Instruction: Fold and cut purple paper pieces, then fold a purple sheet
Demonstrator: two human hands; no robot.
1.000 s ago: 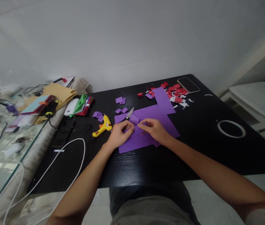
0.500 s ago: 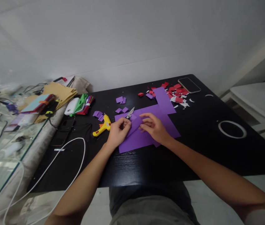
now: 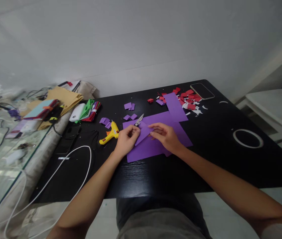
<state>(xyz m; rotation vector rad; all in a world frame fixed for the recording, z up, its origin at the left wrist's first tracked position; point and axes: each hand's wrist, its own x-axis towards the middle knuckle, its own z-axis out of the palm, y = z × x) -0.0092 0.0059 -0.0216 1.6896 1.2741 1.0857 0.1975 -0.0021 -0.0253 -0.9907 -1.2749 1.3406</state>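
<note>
A small purple paper strip (image 3: 143,132) lies folded on large purple sheets (image 3: 170,114) spread on the black table (image 3: 205,159). My left hand (image 3: 127,141) pinches the strip's left end, fingers closed on it. My right hand (image 3: 165,136) presses its fingertips flat on the strip's right part. Scissors (image 3: 139,120) lie just beyond my left hand, and a yellow glue gun (image 3: 109,133) rests to its left.
Small purple squares (image 3: 129,106) and red paper scraps (image 3: 189,98) lie farther back. A phone (image 3: 202,90) sits at the far right corner, a white tape ring (image 3: 247,138) to the right. Coloured paper, envelopes and cables crowd the left side (image 3: 63,99).
The strip was held raised between both hands; now it lies flattened on the sheet, with my right fingers spread over it.
</note>
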